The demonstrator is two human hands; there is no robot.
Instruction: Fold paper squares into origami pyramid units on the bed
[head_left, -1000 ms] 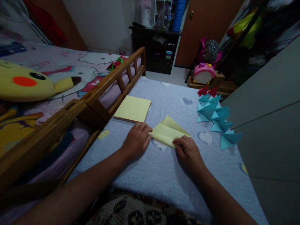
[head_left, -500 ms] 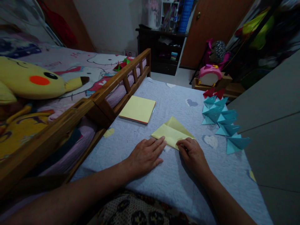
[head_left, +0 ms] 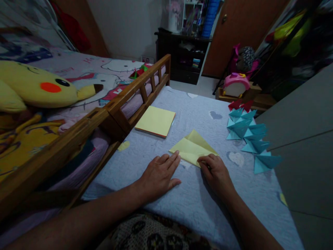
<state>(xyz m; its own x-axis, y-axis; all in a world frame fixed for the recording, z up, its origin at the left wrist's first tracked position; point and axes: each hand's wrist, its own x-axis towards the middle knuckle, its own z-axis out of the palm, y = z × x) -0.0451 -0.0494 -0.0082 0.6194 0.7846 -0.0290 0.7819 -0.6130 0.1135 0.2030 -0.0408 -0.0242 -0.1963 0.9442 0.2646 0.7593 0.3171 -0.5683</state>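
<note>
A partly folded sheet of yellow origami paper (head_left: 191, 147) lies on the blue bedspread in front of me, its peak pointing away. My left hand (head_left: 160, 173) rests flat with fingers stretched out, the fingertips touching the paper's near left edge. At the near right corner, my right hand (head_left: 214, 168) pinches the paper between thumb and bent fingers. Beyond the left hand sits a squared stack of yellow-topped paper (head_left: 156, 121), with some orange showing along its lower edge.
Folded teal paper pieces (head_left: 256, 140) stand in rows on the right, with red ones (head_left: 240, 105) behind them. A wooden bed rail (head_left: 122, 99) runs along the left. Past it lies a yellow plush toy (head_left: 36, 85). A pale panel (head_left: 307, 139) borders the right side.
My left hand's fingertips have slid slightly left along the paper's near edge. The right hand keeps its pinch. The whole view has shifted a little.
</note>
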